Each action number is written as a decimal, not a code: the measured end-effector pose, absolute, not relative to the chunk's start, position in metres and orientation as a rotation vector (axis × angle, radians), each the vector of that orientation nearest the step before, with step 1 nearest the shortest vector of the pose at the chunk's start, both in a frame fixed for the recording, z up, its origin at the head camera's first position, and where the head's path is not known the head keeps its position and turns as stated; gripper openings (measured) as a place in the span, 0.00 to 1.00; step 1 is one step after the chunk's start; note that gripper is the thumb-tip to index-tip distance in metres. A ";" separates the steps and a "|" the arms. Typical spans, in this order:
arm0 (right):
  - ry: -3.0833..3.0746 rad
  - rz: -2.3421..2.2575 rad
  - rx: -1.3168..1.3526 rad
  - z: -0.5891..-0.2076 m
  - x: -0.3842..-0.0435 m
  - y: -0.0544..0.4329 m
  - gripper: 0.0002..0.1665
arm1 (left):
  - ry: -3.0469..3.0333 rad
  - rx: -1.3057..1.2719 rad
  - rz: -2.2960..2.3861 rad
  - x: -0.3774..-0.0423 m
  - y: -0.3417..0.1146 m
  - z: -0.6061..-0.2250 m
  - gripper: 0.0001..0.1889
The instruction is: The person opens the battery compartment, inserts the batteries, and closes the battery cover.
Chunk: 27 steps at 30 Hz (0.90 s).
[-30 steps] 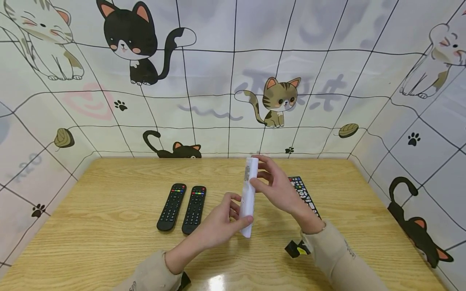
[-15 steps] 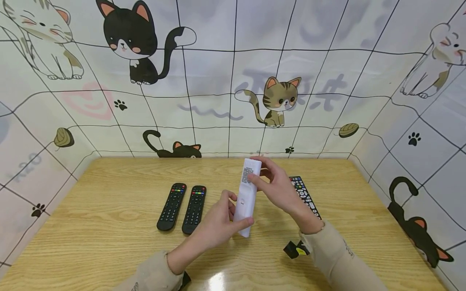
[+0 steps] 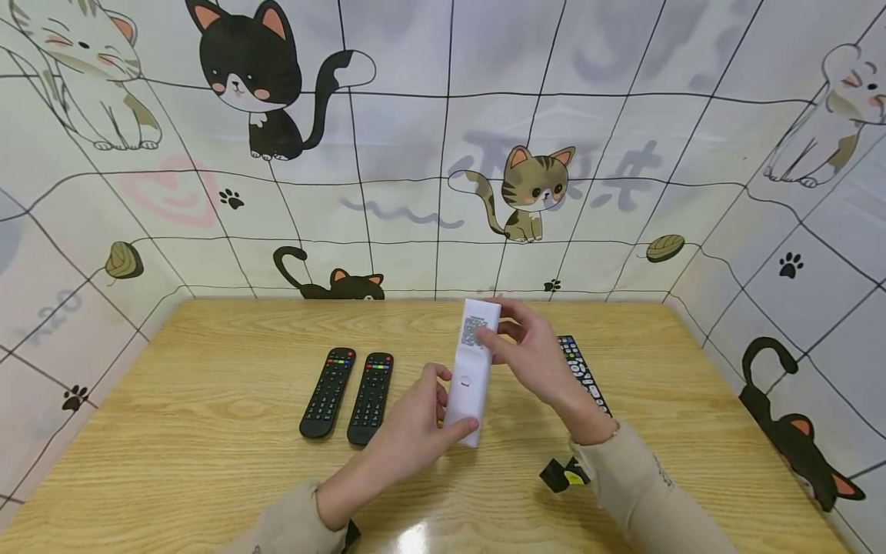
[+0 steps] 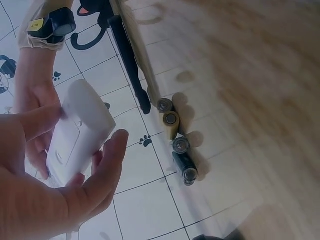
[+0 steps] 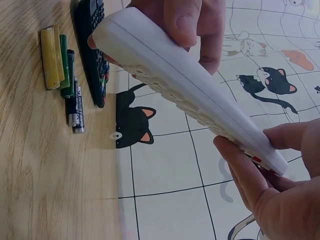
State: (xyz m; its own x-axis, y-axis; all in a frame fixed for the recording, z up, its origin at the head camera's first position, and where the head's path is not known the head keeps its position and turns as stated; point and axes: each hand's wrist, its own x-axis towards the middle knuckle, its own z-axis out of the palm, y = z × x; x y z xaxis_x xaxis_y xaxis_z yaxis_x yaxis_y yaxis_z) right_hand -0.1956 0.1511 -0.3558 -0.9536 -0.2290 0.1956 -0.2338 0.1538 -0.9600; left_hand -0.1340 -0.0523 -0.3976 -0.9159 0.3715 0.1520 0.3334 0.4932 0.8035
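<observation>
A white remote control (image 3: pixel 471 388) is held up above the table, its back with a printed code and a battery cover facing the head camera. My left hand (image 3: pixel 414 425) grips the lower end, the thumb across the back. At the upper end my right hand (image 3: pixel 531 355) holds it, thumb on the printed code. The right wrist view shows the remote's (image 5: pixel 195 85) side and its button face pointing away. Several batteries (image 5: pixel 52 57), some gold, some green or black, lie on the table in both wrist views; the hands hide them in the head view.
Two black remotes (image 3: pixel 328 394) lie side by side on the wooden table (image 3: pixel 208 431), left of the hands. A longer black remote with white buttons (image 3: pixel 581 365) is partly hidden behind the right forearm. A cat-patterned cloth (image 3: pixel 388 154) hangs around the table's back and sides.
The white remote has been turned about its length, from its narrow side showing to its back facing the head camera. Both hands still hold its ends; the other remotes have stayed put.
</observation>
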 end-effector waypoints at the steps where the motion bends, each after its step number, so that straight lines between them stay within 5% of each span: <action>1: -2.375 1.997 0.471 -0.356 -0.196 0.151 0.28 | 2.678 0.635 1.427 -0.134 -0.052 -0.397 0.31; 27: -2.307 2.116 0.471 -0.355 -0.197 0.153 0.29 | 2.986 1.008 1.231 -0.128 -0.053 -0.394 0.20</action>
